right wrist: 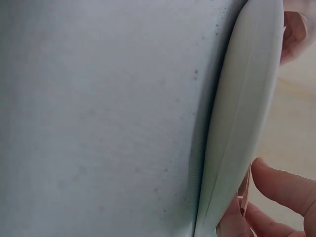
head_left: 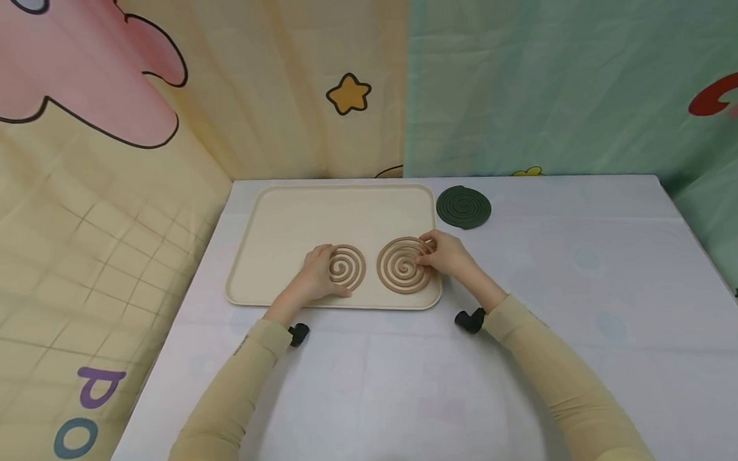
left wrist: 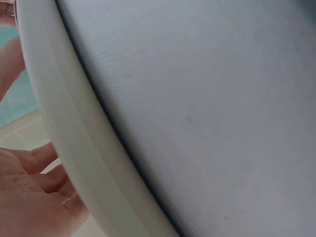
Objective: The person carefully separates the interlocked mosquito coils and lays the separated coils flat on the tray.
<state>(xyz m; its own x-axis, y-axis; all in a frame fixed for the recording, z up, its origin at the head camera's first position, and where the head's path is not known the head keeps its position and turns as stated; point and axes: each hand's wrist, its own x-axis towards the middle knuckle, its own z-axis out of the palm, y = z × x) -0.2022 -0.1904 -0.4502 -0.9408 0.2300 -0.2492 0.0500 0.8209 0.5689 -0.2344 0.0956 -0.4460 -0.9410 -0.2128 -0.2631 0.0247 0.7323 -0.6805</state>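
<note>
Two brown spiral mosquito coils are over the cream tray [head_left: 295, 219], side by side near its front edge. My left hand [head_left: 316, 276] grips the smaller-looking left coil [head_left: 344, 267] by its left side, thumb at the front and fingers at the far edge. The right coil [head_left: 402, 265] is pinched at its right side by my right hand [head_left: 450, 255]. In the right wrist view, a bit of that coil [right wrist: 244, 190] shows beside the thumb, past the tray's rim. The left wrist view shows the fingers [left wrist: 42, 180] behind the rim, with the left coil hidden.
A dark green, tightly wound mosquito coil [head_left: 464, 207] lies on the white-covered table [head_left: 565, 264], just right of the tray's back corner. Printed curtains [head_left: 278, 77] hang behind the table and along its sides. Black wrist cameras [head_left: 470, 321] sit at both cuffs.
</note>
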